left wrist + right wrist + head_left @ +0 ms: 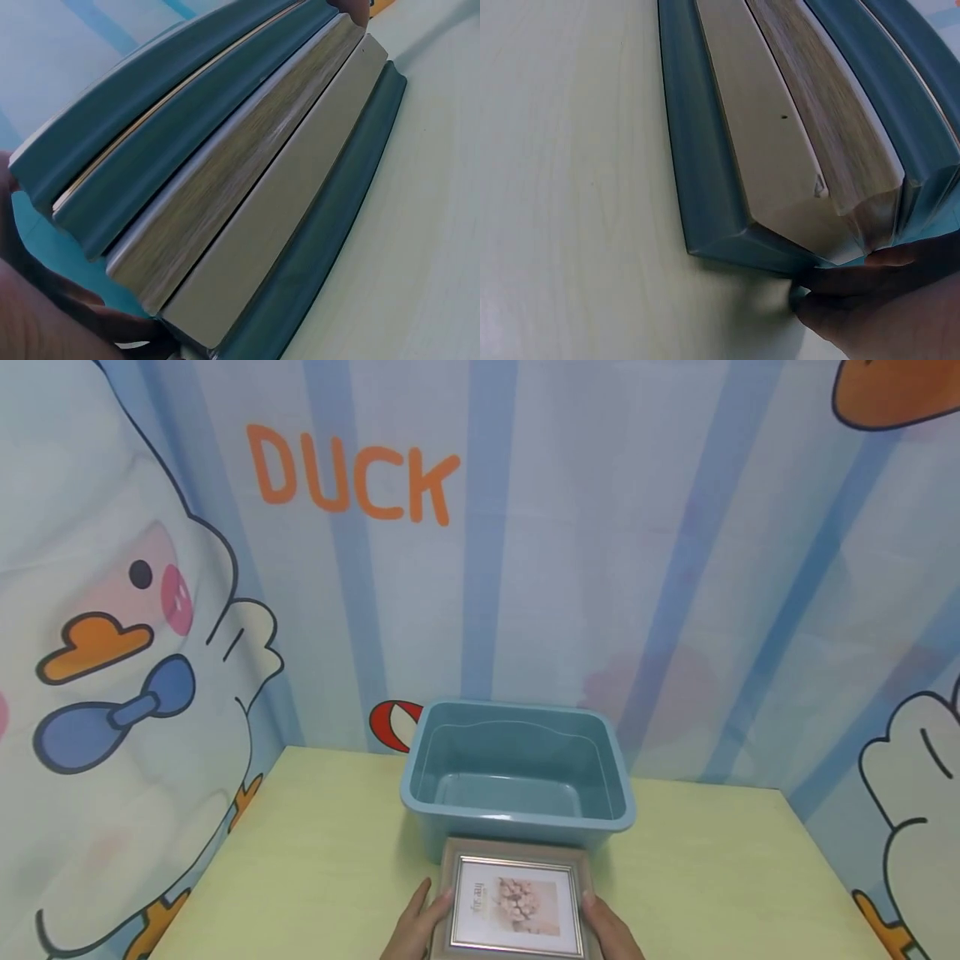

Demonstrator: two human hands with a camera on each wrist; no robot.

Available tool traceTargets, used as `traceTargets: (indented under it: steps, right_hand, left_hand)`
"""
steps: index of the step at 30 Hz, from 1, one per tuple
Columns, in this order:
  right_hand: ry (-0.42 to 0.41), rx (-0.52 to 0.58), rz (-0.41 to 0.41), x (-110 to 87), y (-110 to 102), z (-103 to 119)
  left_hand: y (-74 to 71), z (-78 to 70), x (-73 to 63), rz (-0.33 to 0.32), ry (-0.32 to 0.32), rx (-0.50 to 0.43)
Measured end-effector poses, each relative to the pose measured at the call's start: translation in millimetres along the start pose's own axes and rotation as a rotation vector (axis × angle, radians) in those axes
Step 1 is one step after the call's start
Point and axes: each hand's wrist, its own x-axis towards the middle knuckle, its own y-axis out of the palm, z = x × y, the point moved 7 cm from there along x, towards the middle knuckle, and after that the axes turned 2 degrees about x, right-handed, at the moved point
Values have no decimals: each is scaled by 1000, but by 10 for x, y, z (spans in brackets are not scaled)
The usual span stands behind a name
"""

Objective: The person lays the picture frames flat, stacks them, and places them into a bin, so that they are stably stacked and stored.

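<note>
Both hands hold a stack of several picture frames by its opposite sides. In the head view the top picture frame [517,906] shows a taupe border, a silvery inner edge and a print of pale pink flowers. The left hand [417,922] grips the left side, the right hand [611,931] the right, thumbs near the top frame's edges. The wrist views show the stack's layered sides: dark teal, wood-grained [240,165] and beige [757,112] edges. The lowest teal frame [705,165] lies close over the table. In the head view the lower frames are hidden.
Just beyond the stack stands a blue plastic bin [517,821], its inside showing nothing in it. Under it is a pale yellow table [705,860]. A cloth backdrop [570,527] with duck drawings and blue stripes rises behind the table and along the sides.
</note>
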Motion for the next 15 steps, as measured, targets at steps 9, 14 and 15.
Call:
traceTargets:
  steps: [9,14,15]
  right_hand:
    - [28,73,13,-24,32,-26]
    - [54,92,21,-26,33,-51]
    - [49,82,-4,-20,15,-55]
  left_hand:
    - [-3,-22,30,-57,-10,40]
    - [8,-22,42,-66,-13,35]
    - [8,-21,45,-79,-17,44]
